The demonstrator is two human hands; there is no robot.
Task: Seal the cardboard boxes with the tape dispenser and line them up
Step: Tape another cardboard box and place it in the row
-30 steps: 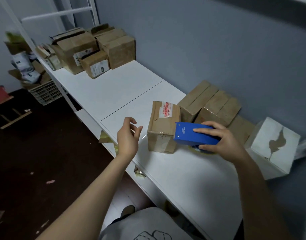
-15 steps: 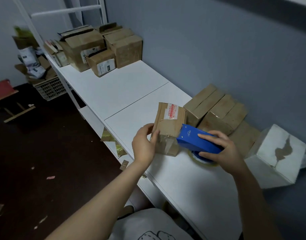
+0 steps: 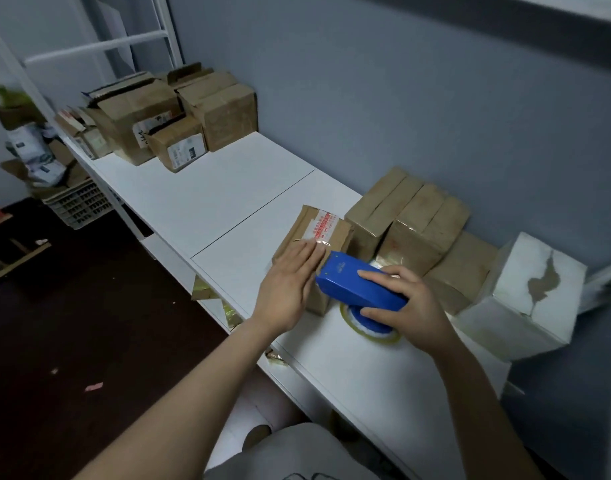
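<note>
A small brown cardboard box (image 3: 305,225) with a red-and-white label stands on the white shelf (image 3: 227,202) in front of me. My left hand (image 3: 288,287) lies flat on its near top and side, fingers straight, pressing clear tape down. My right hand (image 3: 406,306) grips the blue tape dispenser (image 3: 357,289), whose front end touches the box's near right edge. Its tape roll (image 3: 369,332) hangs just above the shelf. Sealed brown boxes (image 3: 408,220) stand in a row against the wall to the right.
A white box (image 3: 525,296) with a torn patch stands at the row's right end. A pile of several cardboard boxes (image 3: 179,119) fills the far left of the shelf. A plastic crate (image 3: 77,202) of packages sits on the dark floor. Tape scraps hang from the shelf's front edge.
My left hand reached the box, first holding its side, and now lies flat on it. The dispenser rose from the box's side to its top edge.
</note>
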